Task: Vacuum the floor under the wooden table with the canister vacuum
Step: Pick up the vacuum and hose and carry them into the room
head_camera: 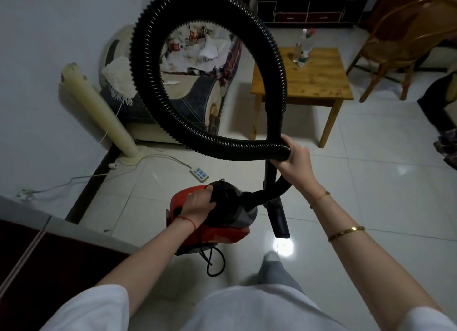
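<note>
Beyond the right hand (293,157), by which the hose (148,103) is gripped, the table (303,76) is seen far ahead, while the vacuum (215,217) is held by the left hand (197,206).

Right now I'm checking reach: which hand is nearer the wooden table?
Right. The right hand grips the hose end just in front of the wooden table; the left hand is lower, on the canister vacuum.

A home living room is shown: a pale glossy tiled floor (371,182), a small square wooden table (319,83), a patterned fabric armchair heaped with laundry (197,101), a curved rattan chair (395,41) and a dark low cabinet (309,7) are seen.
</note>
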Demonstrator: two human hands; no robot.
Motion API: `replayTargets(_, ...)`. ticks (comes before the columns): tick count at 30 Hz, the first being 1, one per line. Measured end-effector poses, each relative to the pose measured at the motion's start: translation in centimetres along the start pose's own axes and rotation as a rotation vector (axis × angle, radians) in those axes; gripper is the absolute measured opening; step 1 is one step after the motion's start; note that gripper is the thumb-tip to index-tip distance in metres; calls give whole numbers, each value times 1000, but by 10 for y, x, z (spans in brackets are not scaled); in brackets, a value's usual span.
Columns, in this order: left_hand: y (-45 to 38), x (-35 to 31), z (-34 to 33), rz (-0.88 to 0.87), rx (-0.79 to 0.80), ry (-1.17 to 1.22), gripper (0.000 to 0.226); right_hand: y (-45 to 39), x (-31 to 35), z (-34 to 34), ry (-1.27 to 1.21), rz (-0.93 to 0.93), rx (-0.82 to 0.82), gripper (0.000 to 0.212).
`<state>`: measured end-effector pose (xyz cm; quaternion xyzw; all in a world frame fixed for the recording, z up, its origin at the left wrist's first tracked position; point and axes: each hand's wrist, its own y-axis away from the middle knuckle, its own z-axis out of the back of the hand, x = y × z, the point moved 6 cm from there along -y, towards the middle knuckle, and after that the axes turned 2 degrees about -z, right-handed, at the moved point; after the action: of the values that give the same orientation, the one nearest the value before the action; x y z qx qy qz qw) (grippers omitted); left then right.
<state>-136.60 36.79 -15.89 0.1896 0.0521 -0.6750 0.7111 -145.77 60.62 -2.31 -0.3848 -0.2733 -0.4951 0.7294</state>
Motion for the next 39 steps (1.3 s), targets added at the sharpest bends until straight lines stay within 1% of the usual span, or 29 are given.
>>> replayTargets(2, -40, 3, 2, 32, 3, 9, 33, -39, -18, -7, -10, 3, 25, 39)
replayTargets(6, -116, -2, 11, 103, -12, 18, 29, -120, -53, -16, -55, 18, 65, 39)
replayTargets(9, -173, -9, 17, 126, 7, 14, 32, -185, -79, -20, -51, 19, 109, 39)
replayTargets(12, -227, -13, 24, 152, 21, 48, 33, -249, -104, -25, -36, 14, 144, 41)
replayTargets(15, -276, -15, 31, 188, -7, 110, 31, -308, -123, -31, -44, 8, 179, 43)
replayTargets(21, -369, -8, 46, 286, -3, 95, 32, -414, -155, -63, -78, 16, 263, 42)
replayTargets(25, -431, 14, 44, 348, 32, 66, 29, -478, -175, -100, -84, 18, 316, 46)
replayTargets(28, -481, 38, 36, 361, 63, 48, 29, -525, -194, -138, -85, 34, 361, 45)
replayTargets(34, -571, 84, 13, 405, 124, 16, 38, -609, -244, -220, -78, 40, 465, 44)
replayTargets(39, -642, 128, -20, 437, 129, 29, 43, -665, -293, -287, -31, 80, 495, 42)
